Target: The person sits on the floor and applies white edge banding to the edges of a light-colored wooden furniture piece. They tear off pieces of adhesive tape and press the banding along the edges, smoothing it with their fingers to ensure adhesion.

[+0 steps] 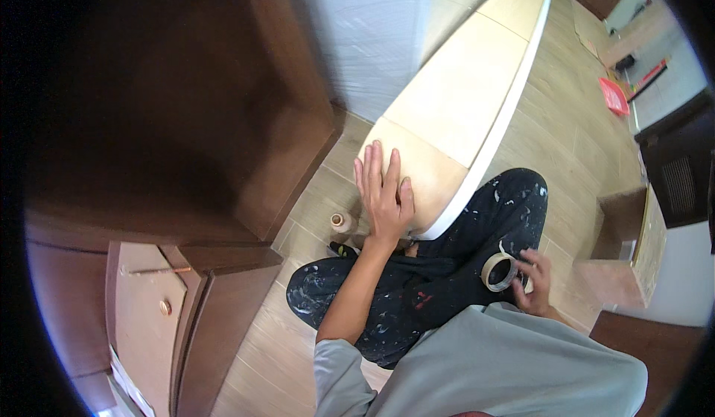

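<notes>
A long cream panel (454, 89) with a white rounded edge stretches away from my lap. My left hand (387, 201) lies flat on its near end, fingers spread and holding nothing. My right hand (536, 279) is over my right thigh, its fingers bent at the side of a roll of tape (488, 272). The roll is tilted so that its open core shows, and a short loose end sticks up from it. The fingertips are slightly blurred where they meet the roll. My crossed legs, in dark paint-spotted trousers, are below the panel's near end.
A small pale bottle-shaped thing (342, 222) stands on the wood-look floor left of the panel. Dark brown cabinetry (298, 164) fills the left side. At the right are an open wooden box (622, 249) and, farther off, a red dustpan-like thing (614, 97).
</notes>
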